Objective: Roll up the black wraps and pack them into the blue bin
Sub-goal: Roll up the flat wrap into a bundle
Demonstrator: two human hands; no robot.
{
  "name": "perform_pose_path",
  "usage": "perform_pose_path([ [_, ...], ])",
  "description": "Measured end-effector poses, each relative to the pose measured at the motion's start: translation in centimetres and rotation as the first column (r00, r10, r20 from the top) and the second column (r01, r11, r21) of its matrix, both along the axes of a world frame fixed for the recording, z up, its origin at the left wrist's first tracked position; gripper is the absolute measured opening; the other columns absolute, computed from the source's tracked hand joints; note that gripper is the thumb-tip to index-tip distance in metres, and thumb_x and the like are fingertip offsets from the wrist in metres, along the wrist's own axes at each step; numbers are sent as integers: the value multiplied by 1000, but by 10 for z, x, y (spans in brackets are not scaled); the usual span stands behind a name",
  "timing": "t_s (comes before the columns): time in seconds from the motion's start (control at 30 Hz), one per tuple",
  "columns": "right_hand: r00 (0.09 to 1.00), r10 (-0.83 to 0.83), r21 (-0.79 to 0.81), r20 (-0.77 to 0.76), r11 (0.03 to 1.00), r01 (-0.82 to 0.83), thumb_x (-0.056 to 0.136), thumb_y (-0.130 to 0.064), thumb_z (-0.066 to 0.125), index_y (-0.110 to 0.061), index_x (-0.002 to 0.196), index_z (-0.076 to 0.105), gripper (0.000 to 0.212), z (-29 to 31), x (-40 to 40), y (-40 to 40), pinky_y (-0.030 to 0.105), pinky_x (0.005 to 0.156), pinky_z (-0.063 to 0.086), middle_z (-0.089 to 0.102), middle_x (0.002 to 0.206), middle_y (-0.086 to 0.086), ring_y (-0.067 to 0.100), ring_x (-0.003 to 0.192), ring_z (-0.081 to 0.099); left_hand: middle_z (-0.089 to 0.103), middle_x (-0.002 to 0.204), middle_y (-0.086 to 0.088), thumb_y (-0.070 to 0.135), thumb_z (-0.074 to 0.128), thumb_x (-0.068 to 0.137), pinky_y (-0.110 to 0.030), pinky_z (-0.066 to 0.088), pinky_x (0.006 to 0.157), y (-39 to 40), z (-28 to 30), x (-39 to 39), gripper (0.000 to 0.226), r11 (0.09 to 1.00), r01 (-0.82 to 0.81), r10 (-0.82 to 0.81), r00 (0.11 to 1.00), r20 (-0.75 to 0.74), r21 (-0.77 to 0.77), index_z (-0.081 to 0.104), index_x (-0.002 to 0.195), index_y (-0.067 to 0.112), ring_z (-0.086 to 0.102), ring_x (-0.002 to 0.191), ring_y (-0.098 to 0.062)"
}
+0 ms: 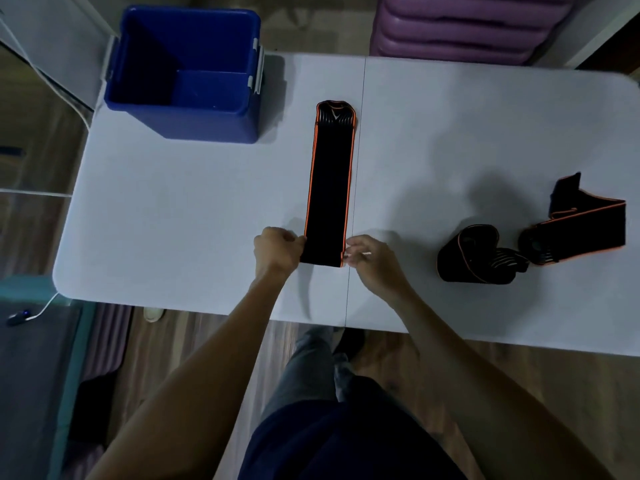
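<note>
Wrap (329,188) end pinched by both hands' fingers (300,241).

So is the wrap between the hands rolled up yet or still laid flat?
Flat. The wrap lies stretched full length on the table; both hands only pinch its near corners.

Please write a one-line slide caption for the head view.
Both hands pinch the flat wrap's near end; blue bin empty.
</note>
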State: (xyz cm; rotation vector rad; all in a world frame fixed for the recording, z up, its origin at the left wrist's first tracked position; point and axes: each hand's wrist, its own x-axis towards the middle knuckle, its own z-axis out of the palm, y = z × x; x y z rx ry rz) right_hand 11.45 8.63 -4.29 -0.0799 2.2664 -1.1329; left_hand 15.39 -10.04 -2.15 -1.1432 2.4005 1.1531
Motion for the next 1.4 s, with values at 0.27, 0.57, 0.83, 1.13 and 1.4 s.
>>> perform_pose_path([
  [0.27,857,372,117,-355,928,-354,80,-11,68,-13,125,57,46,-5,21,9,38,92,51,56,121,4,25,112,52,38,154,2,6,62,83,-40,53,92,-1,-2,28,68,573,778,-781,614,117,-257,43,147,18,43,128,-26],
  [0.57,766,461,371,-448,875,-310,91,-28,60,-11,109,65,25,4,13,-2,42,79,54,65,100,5,27,102,54,64,113,-3,29,62,95,-39,53,83,-2,-4,17,29,717,680,-694,716,-75,-151,62,121,17,55,104,-21],
  [0.83,808,345,418,-477,898,-137,87,-24,64,-15,110,61,25,6,5,-13,36,67,50,63,101,6,28,98,57,65,96,-2,31,64,94,-40,56,78,2,-10,-8,22,893,449,-450,892,-49,-24,65,111,16,64,86,-25],
  [1.13,583,616,533,-530,777,-335,81,-29,69,-9,110,66,36,-8,-2,-12,39,80,54,64,106,5,28,99,59,59,117,-2,32,63,93,-41,57,72,2,-15,-5,29,772,520,-588,803,-99,-365,66,117,17,53,110,-22],
  [1.4,611,625,504,-486,771,-389,84,-17,63,-10,93,70,14,-1,-27,-21,39,80,52,63,98,5,27,101,54,58,124,1,27,63,89,-29,46,70,-19,-20,-4,45,606,695,-773,629,-82,-388,61,133,19,49,111,-21],
])
